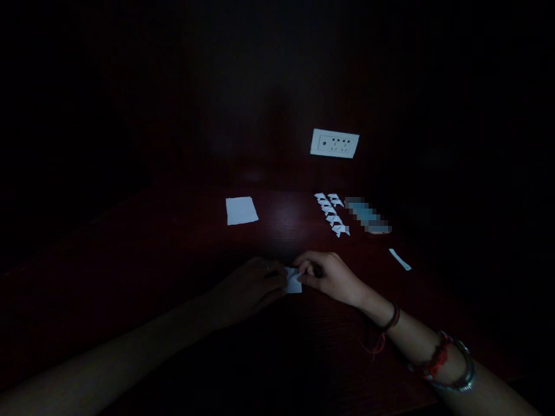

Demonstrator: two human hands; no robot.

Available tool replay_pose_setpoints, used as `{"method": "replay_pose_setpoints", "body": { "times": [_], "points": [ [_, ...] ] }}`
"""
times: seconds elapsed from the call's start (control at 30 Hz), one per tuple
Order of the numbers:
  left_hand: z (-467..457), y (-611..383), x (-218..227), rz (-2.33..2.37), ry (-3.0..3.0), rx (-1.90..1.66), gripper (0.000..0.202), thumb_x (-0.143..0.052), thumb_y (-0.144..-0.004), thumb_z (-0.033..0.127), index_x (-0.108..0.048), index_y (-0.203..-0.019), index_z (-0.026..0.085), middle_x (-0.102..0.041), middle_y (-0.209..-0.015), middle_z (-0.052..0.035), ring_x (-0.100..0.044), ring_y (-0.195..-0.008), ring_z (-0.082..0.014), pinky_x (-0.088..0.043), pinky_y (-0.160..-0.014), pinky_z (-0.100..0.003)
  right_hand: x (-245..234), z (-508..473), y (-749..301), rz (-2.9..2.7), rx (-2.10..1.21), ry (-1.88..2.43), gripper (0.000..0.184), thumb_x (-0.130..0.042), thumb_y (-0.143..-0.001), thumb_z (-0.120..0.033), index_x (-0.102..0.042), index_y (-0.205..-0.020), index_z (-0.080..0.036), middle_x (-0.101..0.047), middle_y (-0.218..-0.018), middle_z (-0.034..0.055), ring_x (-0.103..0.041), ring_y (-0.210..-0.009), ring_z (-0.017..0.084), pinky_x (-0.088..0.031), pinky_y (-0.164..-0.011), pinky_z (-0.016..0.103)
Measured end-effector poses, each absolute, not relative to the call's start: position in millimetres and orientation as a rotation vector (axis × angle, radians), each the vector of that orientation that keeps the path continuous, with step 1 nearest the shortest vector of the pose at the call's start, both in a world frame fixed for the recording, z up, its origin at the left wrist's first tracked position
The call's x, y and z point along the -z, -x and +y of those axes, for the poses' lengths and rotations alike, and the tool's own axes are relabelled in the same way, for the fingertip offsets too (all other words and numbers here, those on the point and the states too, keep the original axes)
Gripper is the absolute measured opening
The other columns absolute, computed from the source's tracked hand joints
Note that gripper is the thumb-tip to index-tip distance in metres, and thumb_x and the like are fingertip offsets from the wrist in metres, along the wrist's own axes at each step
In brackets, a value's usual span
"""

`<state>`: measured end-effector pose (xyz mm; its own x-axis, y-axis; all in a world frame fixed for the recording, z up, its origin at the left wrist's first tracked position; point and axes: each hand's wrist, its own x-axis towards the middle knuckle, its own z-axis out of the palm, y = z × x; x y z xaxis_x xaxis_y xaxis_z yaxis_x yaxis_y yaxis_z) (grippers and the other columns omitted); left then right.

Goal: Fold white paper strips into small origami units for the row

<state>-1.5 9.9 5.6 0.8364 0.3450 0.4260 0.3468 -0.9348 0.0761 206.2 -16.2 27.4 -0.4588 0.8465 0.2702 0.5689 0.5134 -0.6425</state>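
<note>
Paper (295, 285) is pinched by both left hand (254, 283) and right hand (332, 278) — seemingly being folded — and the next crease likely calls for aligned edges.

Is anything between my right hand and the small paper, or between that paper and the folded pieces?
Nothing visible separates your right hand from the small paper: they touch. Toward the folded pieces, that hand itself lies in the way; no other obstacle shows, though it's dark.
</note>
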Motion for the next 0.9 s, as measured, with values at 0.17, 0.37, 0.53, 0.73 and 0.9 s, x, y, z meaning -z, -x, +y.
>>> {"method": "replay_pose_setpoints", "body": {
  "times": [0.17,0.37,0.53,0.73,0.9],
  "points": [
    [8.4,-0.7,-9.2,-0.661,2.993,0.613,0.02,-0.044,-0.085,0.025,-0.049,-0.103,0.02,-0.054,-0.101,-0.0041,-0.05,-0.087,-0.0188,-0.039,-0.075,-0.034,-27.1,-18.5,-208.9,-2.295,-0.547,1.11,0.012,-0.052,-0.075,-0.016,-0.063,-0.081,-0.017,-0.06,-0.076,0.0004,-0.052,-0.063,0.008,-0.04,-0.059,0.019],
    [8.2,0.6,-5.1,-0.705,2.966,0.623,0.025,-0.044,-0.085,0.028,-0.046,-0.108,0.019,-0.053,-0.103,-0.0058,-0.05,-0.086,-0.0199,-0.038,-0.075,-0.035,-30.2,-22.8,-212.0,-2.412,-0.542,0.927,0.017,-0.049,-0.078,-0.012,-0.063,-0.085,-0.017,-0.059,-0.089,0.0027,-0.055,-0.078,0.01,-0.044,-0.073,0.022],
    [9.2,0.9,-5.5,-0.682,3.004,0.583,0.022,-0.043,-0.086,0.025,-0.049,-0.107,0.022,-0.052,-0.105,-0.0038,-0.049,-0.09,-0.0189,-0.038,-0.078,-0.035,-31.4,-24.4,-214.2,-2.509,-0.484,0.911,0.022,-0.045,-0.078,-0.008,-0.062,-0.09,-0.016,-0.058,-0.093,0.0032,-0.055,-0.082,0.011,-0.044,-0.076,0.023],
    [8.9,-0.5,-8.8,-0.645,3.015,0.603,0.022,-0.042,-0.086,0.024,-0.051,-0.106,0.022,-0.053,-0.104,-0.0031,-0.049,-0.089,-0.0177,-0.039,-0.077,-0.034,-33.5,-25.8,-216.5,-2.589,-0.434,0.926,0.024,-0.044,-0.078,-0.008,-0.062,-0.092,-0.015,-0.057,-0.097,0.0033,-0.055,-0.084,0.011,-0.044,-0.077,0.024],
    [9.3,-0.1,-7.1,-0.615,3.016,0.653,0.021,-0.042,-0.086,0.023,-0.052,-0.104,0.022,-0.051,-0.104,-0.0033,-0.048,-0.09,-0.0175,-0.038,-0.077,-0.033,-36.3,-27.7,-218.1,-2.603,-0.455,0.91,0.023,-0.044,-0.079,-0.011,-0.061,-0.094,-0.014,-0.058,-0.098,0.0042,-0.055,-0.086,0.012,-0.043,-0.08,0.025]
  ]
}}
